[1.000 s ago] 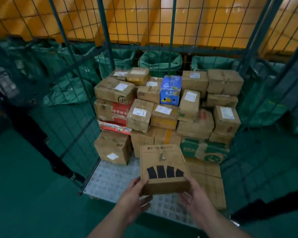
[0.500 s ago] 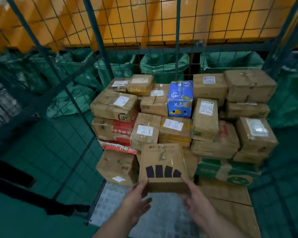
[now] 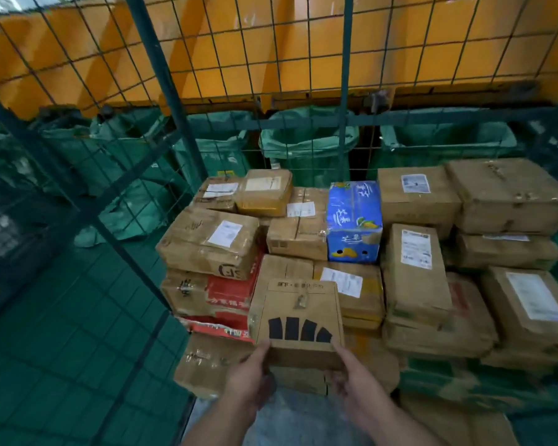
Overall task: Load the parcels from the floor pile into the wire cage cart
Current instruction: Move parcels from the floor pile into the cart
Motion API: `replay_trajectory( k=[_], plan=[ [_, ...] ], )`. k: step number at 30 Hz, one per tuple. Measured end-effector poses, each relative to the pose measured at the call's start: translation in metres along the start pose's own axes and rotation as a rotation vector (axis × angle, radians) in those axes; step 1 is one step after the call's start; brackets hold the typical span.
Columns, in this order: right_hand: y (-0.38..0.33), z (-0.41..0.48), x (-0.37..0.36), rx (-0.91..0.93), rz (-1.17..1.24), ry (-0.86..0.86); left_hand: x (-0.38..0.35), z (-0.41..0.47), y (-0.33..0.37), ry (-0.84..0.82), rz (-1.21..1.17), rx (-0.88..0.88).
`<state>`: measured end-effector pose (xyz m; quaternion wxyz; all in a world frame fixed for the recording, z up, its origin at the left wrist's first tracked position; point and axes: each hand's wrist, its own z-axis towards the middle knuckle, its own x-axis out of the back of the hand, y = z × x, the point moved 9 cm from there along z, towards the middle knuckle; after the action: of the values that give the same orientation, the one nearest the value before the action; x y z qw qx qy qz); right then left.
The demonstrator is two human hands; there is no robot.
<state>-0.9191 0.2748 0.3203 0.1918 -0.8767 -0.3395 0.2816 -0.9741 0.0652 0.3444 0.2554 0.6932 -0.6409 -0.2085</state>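
Parcels fill most of the far half of the wire cage cart (image 3: 165,78), so the loading looks well under way. Brown cardboard boxes stand several layers high against the far mesh. Among them are a blue box (image 3: 353,220) near the middle of the top layers, a red-printed box (image 3: 232,291) on the left side, and a green-printed carton (image 3: 464,378) low on the right. The stack reaches from the left mesh wall almost to the right one.

The person holds one more parcel, a brown box with black stripes (image 3: 298,317), at the near face of the stack, left of centre. The left hand (image 3: 248,378) grips its near left corner and the right hand (image 3: 356,384) its near right corner. On each hand the thumb lies on top and the fingers curl under the near edge. The box sits level with the second layer, above a low brown box at the front. Whether it already rests on that box or hangs just clear of it cannot be told. I judge this to be the placing step for this parcel, not yet finished, since both hands grip it.

Room remains: a strip of the cart's metal floor (image 3: 290,416) shows at the near edge, beside flat cardboard (image 3: 448,423) on the near right, and the mesh rises well above the top layer. The floor pile is out of view, so how many parcels are left cannot be told. Green sacks (image 3: 306,143) hang beyond the far mesh.
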Motion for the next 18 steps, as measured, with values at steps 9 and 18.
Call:
replay_trajectory(
  k=[9, 18],
  plan=[
    [-0.017, 0.091, -0.084, 0.055, -0.028, 0.140, 0.009, 0.094, 0.081, -0.026, -0.046, 0.016],
    [-0.037, 0.152, -0.115, 0.055, -0.215, 0.215, -0.007, 0.143, 0.127, -0.281, 0.062, -0.016]
  ],
)
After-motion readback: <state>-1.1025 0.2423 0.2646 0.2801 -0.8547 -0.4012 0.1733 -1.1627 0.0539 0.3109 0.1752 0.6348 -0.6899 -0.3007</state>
